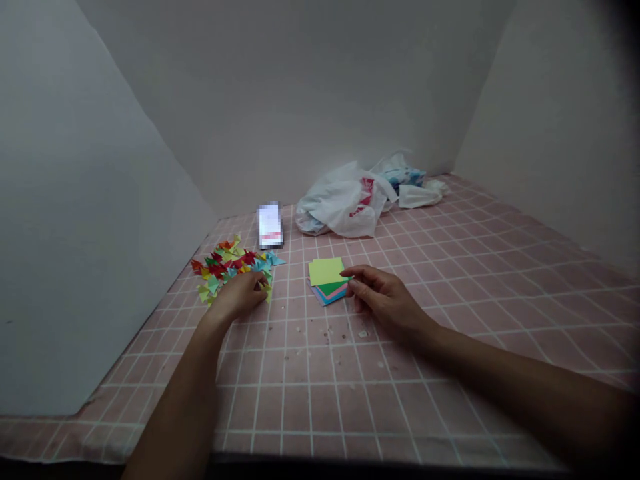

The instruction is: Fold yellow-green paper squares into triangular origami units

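My left hand (239, 295) rests on the near edge of a heap of small folded paper pieces (227, 263) in red, green, yellow and blue, its fingers curled down onto them. My right hand (383, 297) reaches to a small stack of coloured square paper sheets (327, 280). Its thumb and fingertips pinch the right edge of the yellow-green top sheet (325, 270), which is lifted a little off the stack.
A pink checked cloth (450, 320) covers the table, with crumbs near the middle. A phone (270, 227) lies behind the folded pieces. Crumpled plastic bags (360, 197) sit at the back. Grey walls close in at left, back and right.
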`<state>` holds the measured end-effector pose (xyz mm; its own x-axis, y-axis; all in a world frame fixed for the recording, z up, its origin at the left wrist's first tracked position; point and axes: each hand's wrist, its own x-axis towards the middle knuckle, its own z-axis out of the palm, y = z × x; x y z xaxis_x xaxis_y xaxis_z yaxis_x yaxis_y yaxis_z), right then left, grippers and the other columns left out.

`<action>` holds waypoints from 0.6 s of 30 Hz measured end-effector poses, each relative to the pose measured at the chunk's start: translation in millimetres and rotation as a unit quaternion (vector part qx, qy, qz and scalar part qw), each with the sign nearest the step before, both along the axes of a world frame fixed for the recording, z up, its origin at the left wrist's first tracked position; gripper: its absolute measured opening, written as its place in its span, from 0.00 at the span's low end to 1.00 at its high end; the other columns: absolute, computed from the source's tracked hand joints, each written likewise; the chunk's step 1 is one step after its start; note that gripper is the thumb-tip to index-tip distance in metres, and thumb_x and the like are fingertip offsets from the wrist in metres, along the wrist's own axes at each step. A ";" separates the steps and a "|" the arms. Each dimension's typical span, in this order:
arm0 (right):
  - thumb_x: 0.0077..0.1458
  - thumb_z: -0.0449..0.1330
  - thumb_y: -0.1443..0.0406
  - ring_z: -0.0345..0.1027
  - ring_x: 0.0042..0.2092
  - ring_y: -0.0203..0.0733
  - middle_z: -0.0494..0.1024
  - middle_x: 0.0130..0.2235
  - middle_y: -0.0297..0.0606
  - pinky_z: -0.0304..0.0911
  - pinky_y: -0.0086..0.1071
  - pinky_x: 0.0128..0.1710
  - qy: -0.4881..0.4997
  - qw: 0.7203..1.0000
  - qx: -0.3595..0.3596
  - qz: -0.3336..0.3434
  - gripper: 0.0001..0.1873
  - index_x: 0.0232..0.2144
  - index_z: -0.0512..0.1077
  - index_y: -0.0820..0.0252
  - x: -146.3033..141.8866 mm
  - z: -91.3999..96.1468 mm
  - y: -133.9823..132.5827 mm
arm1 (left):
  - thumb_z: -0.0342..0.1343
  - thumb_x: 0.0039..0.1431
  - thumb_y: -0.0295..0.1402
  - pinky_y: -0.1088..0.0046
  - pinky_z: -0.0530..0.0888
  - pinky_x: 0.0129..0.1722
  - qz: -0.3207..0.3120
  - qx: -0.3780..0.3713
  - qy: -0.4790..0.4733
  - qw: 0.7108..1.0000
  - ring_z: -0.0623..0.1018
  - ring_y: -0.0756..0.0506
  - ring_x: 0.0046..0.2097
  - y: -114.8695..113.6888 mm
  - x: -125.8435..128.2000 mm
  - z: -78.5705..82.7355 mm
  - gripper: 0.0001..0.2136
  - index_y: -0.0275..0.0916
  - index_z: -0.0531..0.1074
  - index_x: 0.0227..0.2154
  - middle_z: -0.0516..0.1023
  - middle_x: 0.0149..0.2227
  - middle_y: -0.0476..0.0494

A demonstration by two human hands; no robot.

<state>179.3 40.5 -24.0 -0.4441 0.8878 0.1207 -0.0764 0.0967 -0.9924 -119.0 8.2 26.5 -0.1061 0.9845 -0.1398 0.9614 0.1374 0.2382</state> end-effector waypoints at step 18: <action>0.61 0.56 0.69 0.61 0.64 0.54 0.69 0.62 0.52 0.44 0.59 0.67 -0.344 0.867 0.359 0.031 0.19 0.54 0.71 0.61 2.2 -11.8 19.0 | 0.53 0.62 0.31 0.64 0.75 0.50 -0.153 0.287 -0.138 0.935 0.79 0.43 0.46 -5.5 67.7 -17.0 0.07 0.39 0.76 0.39 0.80 0.42 0.40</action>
<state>181.5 59.5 -35.8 -0.6740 0.6659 0.3198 0.4825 0.7247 -0.4919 -51.4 2.7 9.5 0.1553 0.8837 0.4416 0.8258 -0.3615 0.4329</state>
